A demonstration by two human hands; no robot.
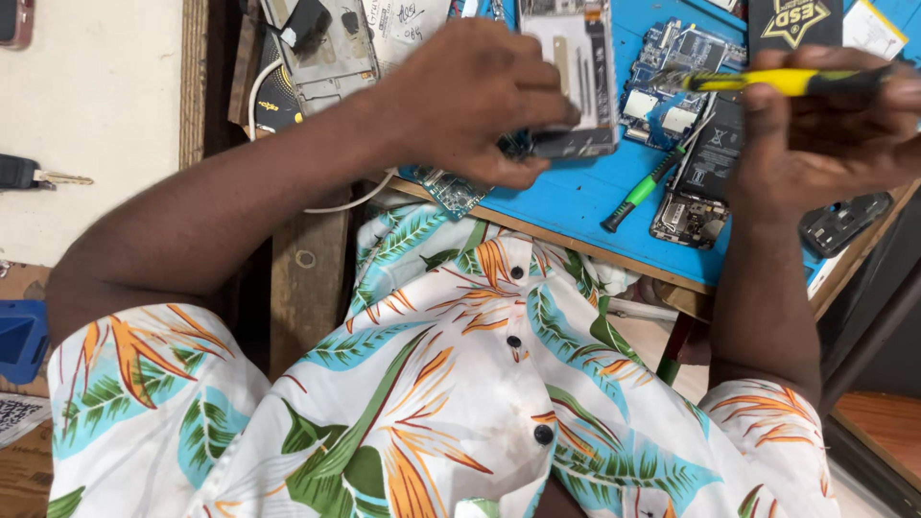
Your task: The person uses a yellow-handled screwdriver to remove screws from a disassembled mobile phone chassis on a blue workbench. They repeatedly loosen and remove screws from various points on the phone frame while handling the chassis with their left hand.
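My left hand (475,101) grips the near end of an opened phone body (574,72) lying on the blue work mat (576,197); a small circuit board shows under my fingers. My right hand (815,125) holds a yellow-and-black screwdriver (777,82), its metal tip pointing left over a blue circuit board (672,82) beside the phone. The camera looks down over my leaf-patterned shirt (451,384).
A green-handled screwdriver (641,192) and a black phone battery (712,149) lie on the mat with another phone part (686,219). A second opened phone frame (331,53) and a white cable (350,203) sit at left. Keys (38,176) rest on the cream surface.
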